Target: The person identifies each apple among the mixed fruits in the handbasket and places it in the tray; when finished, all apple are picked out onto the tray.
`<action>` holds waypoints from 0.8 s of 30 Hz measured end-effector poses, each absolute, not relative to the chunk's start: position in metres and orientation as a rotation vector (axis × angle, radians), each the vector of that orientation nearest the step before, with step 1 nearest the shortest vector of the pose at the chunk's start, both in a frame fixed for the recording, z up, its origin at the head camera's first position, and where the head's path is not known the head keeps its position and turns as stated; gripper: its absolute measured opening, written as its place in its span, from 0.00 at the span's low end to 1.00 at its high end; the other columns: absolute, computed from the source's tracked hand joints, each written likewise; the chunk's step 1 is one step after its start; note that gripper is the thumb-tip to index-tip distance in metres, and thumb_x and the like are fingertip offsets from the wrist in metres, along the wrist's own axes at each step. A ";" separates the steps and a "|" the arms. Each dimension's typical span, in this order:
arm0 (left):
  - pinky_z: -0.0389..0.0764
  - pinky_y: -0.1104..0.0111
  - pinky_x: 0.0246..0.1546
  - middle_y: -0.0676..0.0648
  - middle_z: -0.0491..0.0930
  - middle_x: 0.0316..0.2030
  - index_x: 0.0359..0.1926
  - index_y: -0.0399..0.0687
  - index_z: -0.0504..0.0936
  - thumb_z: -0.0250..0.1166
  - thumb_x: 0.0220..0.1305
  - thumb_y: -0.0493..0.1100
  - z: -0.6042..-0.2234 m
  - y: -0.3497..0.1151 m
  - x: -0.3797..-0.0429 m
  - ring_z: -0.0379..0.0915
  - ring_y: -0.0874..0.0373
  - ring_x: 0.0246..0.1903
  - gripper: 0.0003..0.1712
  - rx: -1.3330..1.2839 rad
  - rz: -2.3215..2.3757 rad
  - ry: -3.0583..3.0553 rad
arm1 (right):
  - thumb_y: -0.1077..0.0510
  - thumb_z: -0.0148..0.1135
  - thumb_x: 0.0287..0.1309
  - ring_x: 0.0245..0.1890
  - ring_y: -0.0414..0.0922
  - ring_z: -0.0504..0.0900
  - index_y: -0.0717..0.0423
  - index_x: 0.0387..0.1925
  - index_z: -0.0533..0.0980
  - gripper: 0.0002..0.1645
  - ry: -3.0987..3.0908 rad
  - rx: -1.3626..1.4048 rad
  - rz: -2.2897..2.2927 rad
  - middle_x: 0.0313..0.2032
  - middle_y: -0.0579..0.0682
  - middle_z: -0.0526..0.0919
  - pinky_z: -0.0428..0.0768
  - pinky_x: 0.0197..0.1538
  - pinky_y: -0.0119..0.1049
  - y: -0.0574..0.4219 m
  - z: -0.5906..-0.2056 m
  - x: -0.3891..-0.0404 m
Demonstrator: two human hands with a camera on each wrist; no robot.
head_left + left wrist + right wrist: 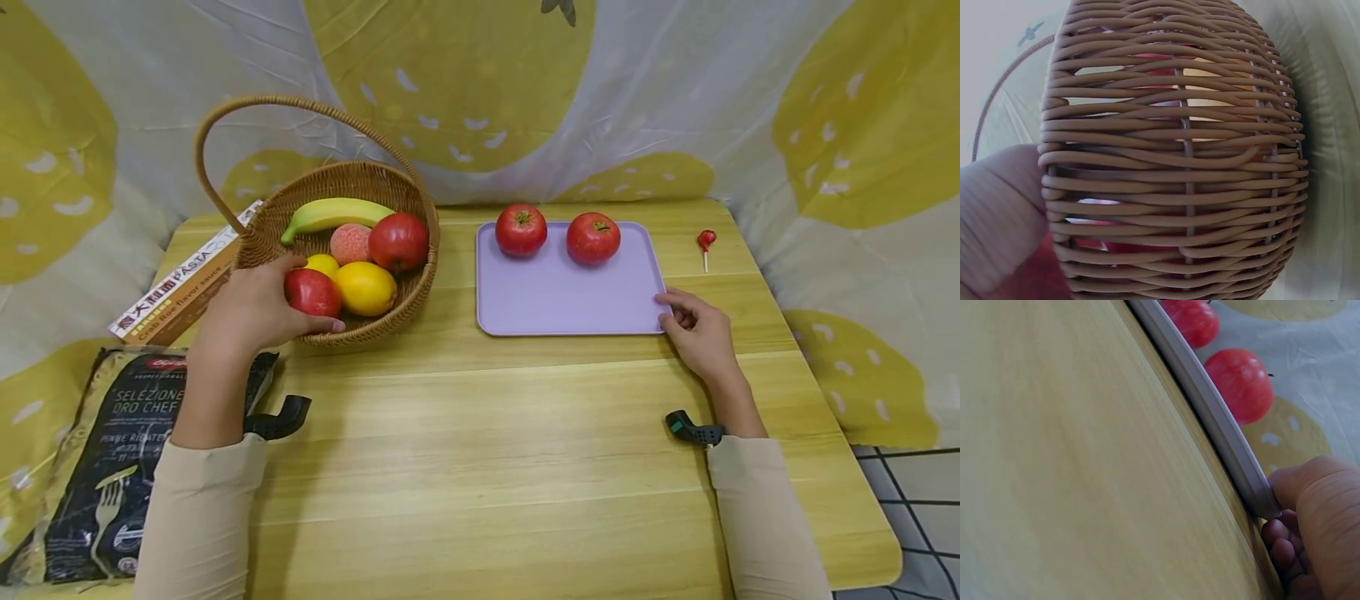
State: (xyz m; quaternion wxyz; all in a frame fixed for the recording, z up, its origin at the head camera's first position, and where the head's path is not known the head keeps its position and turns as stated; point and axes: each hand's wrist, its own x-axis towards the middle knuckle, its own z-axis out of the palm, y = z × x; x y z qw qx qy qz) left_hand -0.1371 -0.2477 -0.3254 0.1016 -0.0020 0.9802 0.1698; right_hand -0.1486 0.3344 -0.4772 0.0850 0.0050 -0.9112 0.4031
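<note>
On the left of the table stands a wicker basket (401, 312) with a tall handle. My left hand (258, 304) reaches over its near left side and grips a red apple (312, 293) inside, thumb on the near side. Around it in the basket lie a lemon (366, 288), another yellow fruit partly hidden, a pink peach (351, 244), a second red apple (399, 242) and a banana (337, 213). My right hand (701, 333) pinches the right edge of a lilac tray (555, 304) near its front corner. Two red apples (521, 230) sit towards the tray's back.
A red lollipop (707, 242) lies right of the tray. Behind and left of the basket is a pasta box (176, 292). At the front left, a dark pasta bag (112, 450) lies partly under the left arm. A fruit-patterned cloth (465, 83) hangs behind the table.
</note>
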 end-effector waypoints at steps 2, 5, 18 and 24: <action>0.73 0.30 0.52 0.25 0.71 0.63 0.74 0.40 0.65 0.78 0.44 0.74 -0.327 -0.247 -0.137 0.66 0.24 0.57 0.65 -0.008 0.500 2.907 | 0.62 0.63 0.68 0.32 0.39 0.70 0.59 0.57 0.83 0.18 -2.716 0.018 1.206 0.37 0.55 0.78 0.67 0.34 0.21 0.334 -0.477 -0.148; 0.75 0.33 0.51 0.26 0.75 0.59 0.70 0.39 0.69 0.80 0.44 0.71 -0.329 -0.246 -0.138 0.69 0.26 0.54 0.62 -0.011 0.529 2.962 | 0.62 0.63 0.68 0.32 0.39 0.70 0.59 0.58 0.83 0.18 -2.715 0.019 1.205 0.37 0.54 0.78 0.67 0.33 0.21 0.334 -0.478 -0.148; 0.71 0.32 0.52 0.32 0.74 0.62 0.64 0.51 0.78 0.85 0.43 0.59 -0.333 -0.240 -0.143 0.66 0.29 0.57 0.48 0.076 0.759 3.094 | 0.59 0.63 0.69 0.35 0.42 0.69 0.57 0.59 0.83 0.19 -2.743 0.001 1.196 0.42 0.57 0.79 0.66 0.35 0.22 0.334 -0.475 -0.148; 0.73 0.30 0.53 0.36 0.75 0.64 0.69 0.50 0.72 0.84 0.44 0.58 -0.332 -0.235 -0.145 0.69 0.31 0.58 0.52 0.046 0.881 3.127 | 0.60 0.63 0.69 0.34 0.41 0.69 0.58 0.58 0.83 0.19 -2.737 0.009 1.196 0.40 0.56 0.78 0.66 0.35 0.23 0.335 -0.476 -0.148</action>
